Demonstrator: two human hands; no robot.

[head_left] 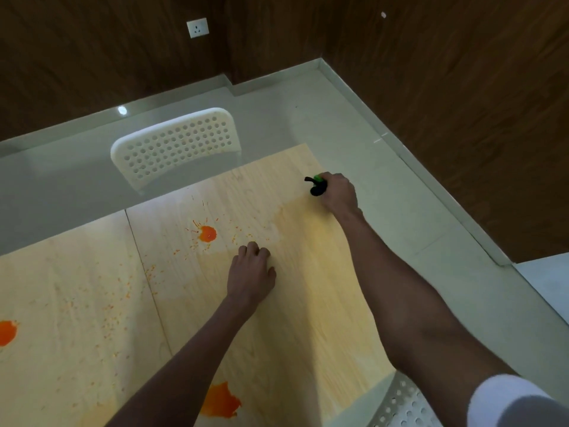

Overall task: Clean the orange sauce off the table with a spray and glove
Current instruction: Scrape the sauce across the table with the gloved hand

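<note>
A light wooden table (pixel 308 318) carries orange sauce: one blob (pixel 207 234) with splatter near the middle, a second blob (pixel 221 402) at the near edge, a third blob (pixel 6 332) at the far left. My right hand (pixel 338 194) reaches to the table's far right corner and grips a spray bottle (pixel 317 184) with a green and black head; the bottle's body is hidden by the hand. My left hand (pixel 251 272) rests on the table right of the middle blob, fingers curled under, holding nothing visible. No glove is in view.
A white perforated chair (pixel 175 146) stands at the table's far side. Another perforated chair (pixel 400 405) is at the near right. A seam (pixel 147 272) splits the tabletop. Pale floor and dark wood walls surround the table.
</note>
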